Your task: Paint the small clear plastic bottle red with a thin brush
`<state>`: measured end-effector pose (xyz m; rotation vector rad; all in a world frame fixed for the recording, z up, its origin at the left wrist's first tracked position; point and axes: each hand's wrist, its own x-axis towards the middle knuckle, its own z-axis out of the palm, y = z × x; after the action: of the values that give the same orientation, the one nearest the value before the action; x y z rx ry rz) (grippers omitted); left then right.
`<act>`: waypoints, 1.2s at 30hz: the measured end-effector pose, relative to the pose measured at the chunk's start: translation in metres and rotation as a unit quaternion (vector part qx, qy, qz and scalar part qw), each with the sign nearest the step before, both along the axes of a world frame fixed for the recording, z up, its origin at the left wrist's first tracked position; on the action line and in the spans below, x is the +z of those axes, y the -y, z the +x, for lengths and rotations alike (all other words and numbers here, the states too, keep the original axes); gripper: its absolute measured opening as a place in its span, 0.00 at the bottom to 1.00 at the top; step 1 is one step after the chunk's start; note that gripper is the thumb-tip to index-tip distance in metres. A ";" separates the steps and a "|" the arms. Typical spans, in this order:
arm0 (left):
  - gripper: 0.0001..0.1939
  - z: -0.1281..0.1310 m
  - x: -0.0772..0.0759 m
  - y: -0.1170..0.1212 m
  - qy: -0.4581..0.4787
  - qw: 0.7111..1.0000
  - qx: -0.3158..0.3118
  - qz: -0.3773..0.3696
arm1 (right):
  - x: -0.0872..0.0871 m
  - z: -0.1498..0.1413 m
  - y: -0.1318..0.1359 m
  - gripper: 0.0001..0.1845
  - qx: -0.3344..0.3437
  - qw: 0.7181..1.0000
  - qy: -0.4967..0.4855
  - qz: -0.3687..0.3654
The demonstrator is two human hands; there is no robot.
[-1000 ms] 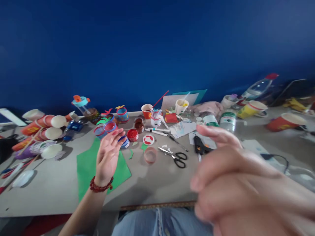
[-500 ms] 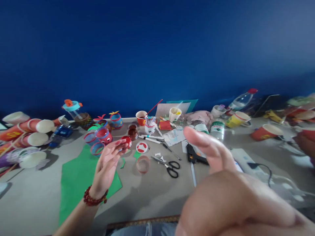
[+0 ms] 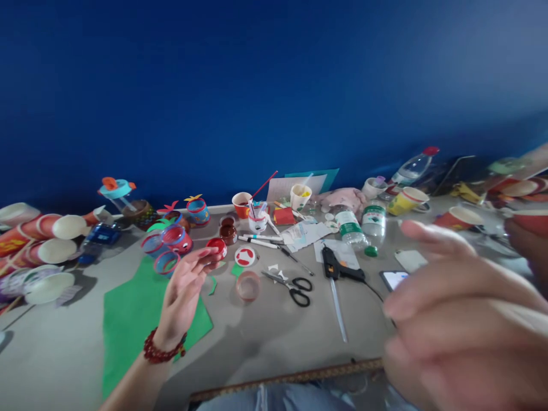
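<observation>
My left hand (image 3: 184,294), with a dark red bead bracelet (image 3: 160,345), is held over the green paper (image 3: 132,325), fingers stretched out and holding nothing. Its fingertips overlap the near side of the red paint jar (image 3: 217,248) in view; whether they touch it I cannot tell. Close to the camera at the right, my right hand (image 3: 462,308) is large and blurred. Its fingers are loosely bent, the uppermost apart from the others, with nothing visible in them. Between the hands lie black-handled scissors (image 3: 295,290), a clear ring-shaped piece (image 3: 248,286) and a red-and-white lid (image 3: 245,257).
A black glue gun (image 3: 338,265) with a clear glue stick lies near a phone (image 3: 394,279). Decorated small cups (image 3: 175,238) stand at the left, beside stacked paper cups (image 3: 55,228). Plastic bottles (image 3: 374,222) are at the back right. At far right, another person's hand (image 3: 531,245) shows.
The view has shifted, then settled. My right hand has moved right, uncovering the glue gun and the phone. My left hand keeps its outstretched pose.
</observation>
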<state>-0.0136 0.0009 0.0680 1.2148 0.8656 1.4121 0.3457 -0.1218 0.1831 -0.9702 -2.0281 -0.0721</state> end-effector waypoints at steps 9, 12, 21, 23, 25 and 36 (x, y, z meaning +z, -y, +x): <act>0.18 -0.004 -0.011 0.003 0.001 1.000 0.000 -0.017 | -0.039 0.008 -0.168 0.11 -0.183 0.932 0.194 -0.245; 0.19 -0.005 -0.013 0.005 -0.030 0.999 -0.005 -0.016 | -0.079 0.017 -0.196 0.10 -0.177 0.904 0.255 -0.292; 0.19 -0.022 -0.011 0.007 -0.031 0.998 0.054 -0.012 | -0.117 -0.003 -0.210 0.11 -0.098 0.884 0.329 -0.317; 0.19 -0.027 -0.010 0.006 -0.036 0.996 0.080 -0.007 | -0.120 0.000 -0.209 0.12 -0.107 0.878 0.341 -0.319; 0.19 -0.032 -0.008 0.006 -0.038 0.994 0.101 -0.006 | -0.122 0.003 -0.208 0.12 -0.116 0.872 0.353 -0.318; 0.19 -0.048 -0.002 0.014 -0.131 0.983 0.127 0.015 | -0.126 0.015 -0.193 0.12 -0.154 0.853 0.397 -0.301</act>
<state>-0.0614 -0.0135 0.0663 1.3708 1.2202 1.4894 0.3612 0.0709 0.0573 -1.9016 -2.6903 -0.0018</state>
